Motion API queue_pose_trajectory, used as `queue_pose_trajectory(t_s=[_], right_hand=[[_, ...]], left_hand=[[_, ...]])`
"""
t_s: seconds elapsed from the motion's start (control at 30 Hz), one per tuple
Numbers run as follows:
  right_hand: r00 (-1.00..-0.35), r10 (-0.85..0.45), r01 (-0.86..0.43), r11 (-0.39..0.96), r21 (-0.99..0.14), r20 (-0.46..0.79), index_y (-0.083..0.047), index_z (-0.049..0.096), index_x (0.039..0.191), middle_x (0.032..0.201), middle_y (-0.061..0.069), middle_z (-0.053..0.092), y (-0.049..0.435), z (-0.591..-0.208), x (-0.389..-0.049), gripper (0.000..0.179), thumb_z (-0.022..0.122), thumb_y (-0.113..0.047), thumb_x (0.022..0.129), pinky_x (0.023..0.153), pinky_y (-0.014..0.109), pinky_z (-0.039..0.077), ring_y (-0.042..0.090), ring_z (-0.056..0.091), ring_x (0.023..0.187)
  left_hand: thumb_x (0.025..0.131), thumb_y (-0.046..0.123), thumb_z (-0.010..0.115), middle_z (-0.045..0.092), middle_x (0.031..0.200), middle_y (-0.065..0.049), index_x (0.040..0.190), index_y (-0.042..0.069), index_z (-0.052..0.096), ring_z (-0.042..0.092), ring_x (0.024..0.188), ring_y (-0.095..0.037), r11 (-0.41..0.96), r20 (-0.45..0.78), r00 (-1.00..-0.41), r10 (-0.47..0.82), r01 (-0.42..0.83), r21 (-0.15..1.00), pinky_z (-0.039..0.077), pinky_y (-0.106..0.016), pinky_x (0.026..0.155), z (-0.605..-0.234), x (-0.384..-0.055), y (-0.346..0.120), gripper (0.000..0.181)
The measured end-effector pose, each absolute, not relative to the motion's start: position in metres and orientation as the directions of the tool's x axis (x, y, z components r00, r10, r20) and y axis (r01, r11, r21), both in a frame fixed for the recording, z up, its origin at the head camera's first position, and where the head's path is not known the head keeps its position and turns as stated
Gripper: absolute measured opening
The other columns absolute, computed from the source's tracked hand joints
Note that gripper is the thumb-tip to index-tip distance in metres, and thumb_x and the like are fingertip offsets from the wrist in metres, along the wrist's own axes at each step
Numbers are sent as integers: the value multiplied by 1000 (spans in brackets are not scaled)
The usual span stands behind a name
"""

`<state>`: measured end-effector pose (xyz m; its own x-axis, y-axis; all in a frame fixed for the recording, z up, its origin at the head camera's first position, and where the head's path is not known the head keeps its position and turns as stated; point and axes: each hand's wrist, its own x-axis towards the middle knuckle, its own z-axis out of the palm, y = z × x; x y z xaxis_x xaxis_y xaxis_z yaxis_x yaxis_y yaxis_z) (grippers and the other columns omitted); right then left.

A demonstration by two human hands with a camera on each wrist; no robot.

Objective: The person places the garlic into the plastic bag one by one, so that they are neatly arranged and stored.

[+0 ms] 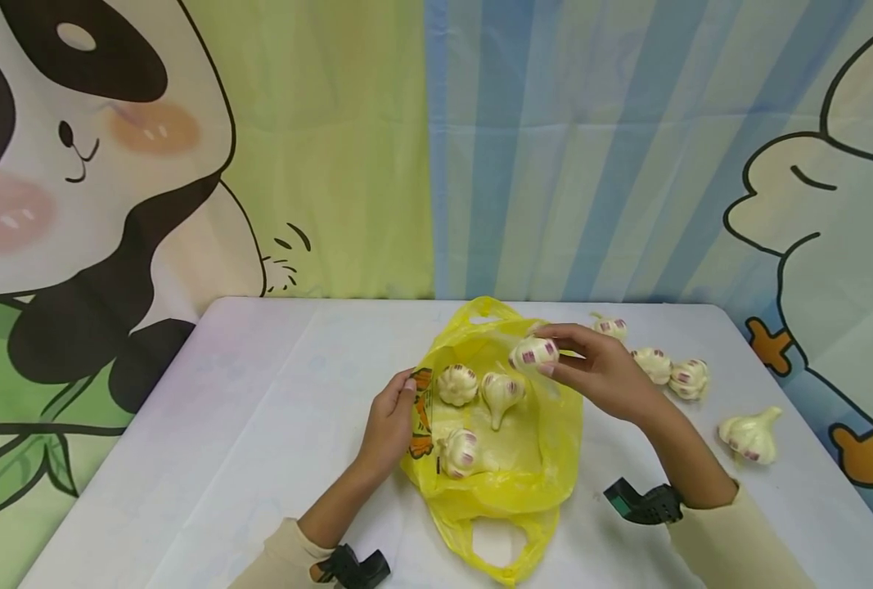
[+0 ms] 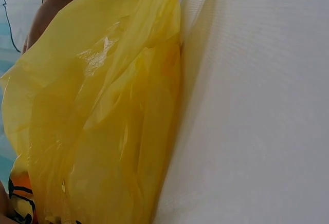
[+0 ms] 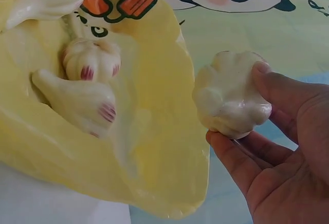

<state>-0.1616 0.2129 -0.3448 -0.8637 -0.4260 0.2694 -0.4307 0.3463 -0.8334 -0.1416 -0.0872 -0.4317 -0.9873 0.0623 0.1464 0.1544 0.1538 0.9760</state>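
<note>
A yellow plastic bag (image 1: 561, 458) lies spread on the table with its mouth open, a printed cartoon on its left edge. My left hand (image 1: 389, 421) pinches that left edge between thumb and fingers; the left wrist view shows mostly the bag's outer side (image 2: 103, 116). Three garlic bulbs rest inside: a round bulb (image 1: 457, 384), a long-necked bulb (image 1: 501, 396) and a lower bulb (image 1: 460, 452). Over the bag's upper right part, my right hand (image 1: 601, 368) holds another garlic bulb (image 1: 534, 352) by its fingertips, also seen in the right wrist view as a pale lobed bulb (image 3: 231, 94).
Several more garlic bulbs lie on the white table (image 1: 259, 458) to the right: a far bulb (image 1: 609, 326), two touching bulbs (image 1: 651, 365) partly behind my right hand, and a nearer bulb (image 1: 751, 435). A printed curtain (image 1: 333, 147) hangs behind the table's back edge.
</note>
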Motion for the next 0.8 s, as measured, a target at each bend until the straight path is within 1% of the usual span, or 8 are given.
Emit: queue_pose_trajectory(t_s=[0.1,0.27,0.4,0.53,0.63,0.8], right_hand=[[-867,-440,-403,346,-847,233,-3,55,132,132,13,53,209,-346,-165,39,64,-5,94,89,26,49,27,56,117],[-865,-464,-375,348,-860,189,-2,55,132,135,13,51,205,-347,-171,41,65,-6,93,91,28,49,29,55,119],[-855,-481,-386,342,-857,193,-3,55,132,134,13,52,201,-344,-174,40,66,-7,93,92,29,49,29,54,120],[-835,-518,-390,321,-863,185,-4,56,132,135,13,52,195,-341,-176,39,65,-6,94,94,31,47,30,52,122],[-824,-539,-400,333,-854,176,-4,56,132,135,13,52,191,-341,-179,39,64,-5,94,95,31,47,31,51,123],[-826,-539,-400,356,-844,164,-2,56,133,136,16,52,188,-345,-188,40,64,-2,93,94,33,47,33,51,124]], left_hand=[[107,30,36,59,129,-8,132,9,57,51,124,-18,150,142,-988,66,150,977,38,-43,104,-432,-142,-88,38],[108,29,35,59,130,-10,133,7,55,51,123,-19,142,140,-987,73,149,979,38,-43,104,-431,-141,-87,39],[108,29,35,59,129,-9,133,7,55,52,122,-20,138,138,-988,76,148,979,39,-43,103,-430,-141,-87,39],[108,29,35,59,127,-12,133,8,56,54,118,-27,120,140,-987,80,149,981,41,-44,100,-430,-141,-87,38],[108,29,35,59,127,-15,133,9,55,55,116,-29,117,138,-987,81,147,982,42,-44,98,-430,-142,-88,38],[108,29,35,59,128,-15,133,9,55,55,117,-27,126,134,-988,77,143,982,42,-44,98,-430,-142,-88,38]])
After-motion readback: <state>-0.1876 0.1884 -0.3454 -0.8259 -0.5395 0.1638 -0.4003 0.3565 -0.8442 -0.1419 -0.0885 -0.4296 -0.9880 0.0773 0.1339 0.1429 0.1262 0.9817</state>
